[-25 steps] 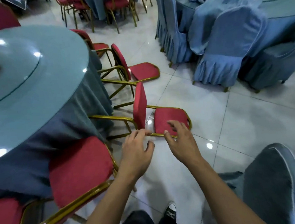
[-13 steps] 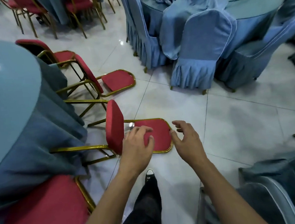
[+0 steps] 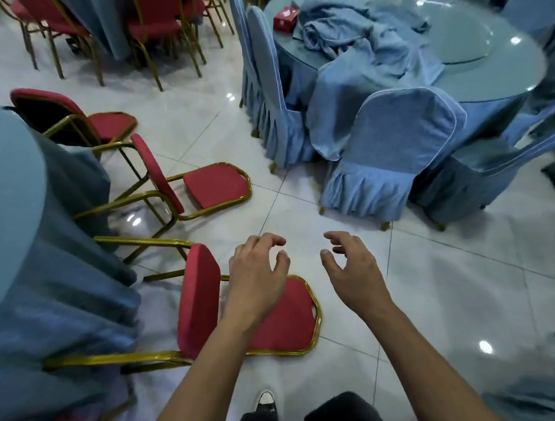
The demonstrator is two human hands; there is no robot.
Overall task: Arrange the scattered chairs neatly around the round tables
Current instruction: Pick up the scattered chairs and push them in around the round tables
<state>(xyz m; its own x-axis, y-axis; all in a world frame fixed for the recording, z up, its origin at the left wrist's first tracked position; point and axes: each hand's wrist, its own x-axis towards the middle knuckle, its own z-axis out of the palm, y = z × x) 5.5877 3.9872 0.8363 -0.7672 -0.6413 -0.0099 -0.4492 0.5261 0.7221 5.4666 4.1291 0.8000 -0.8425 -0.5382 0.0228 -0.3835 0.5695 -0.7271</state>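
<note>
Both hands are now lifting clear of the tipped red chair [image 3: 278, 317] at lower centre; left hand [image 3: 258, 275] and right hand [image 3: 352, 271] are hovering loosely spread, gripping nothing. Another fallen chair [image 3: 213, 185] is lying beyond, blocking the teal table [image 3: 4, 207] at left. Crumpled blue cloth [image 3: 355, 35] is sitting on the upper-right table [image 3: 492, 74].

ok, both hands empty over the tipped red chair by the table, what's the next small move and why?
Probably lower both hands onto the nearest red chair and grip its gold frame. It lies on its side beside the round table, and the left hand and right hand hover over it, fingers loosely curled, holding nothing.
</note>
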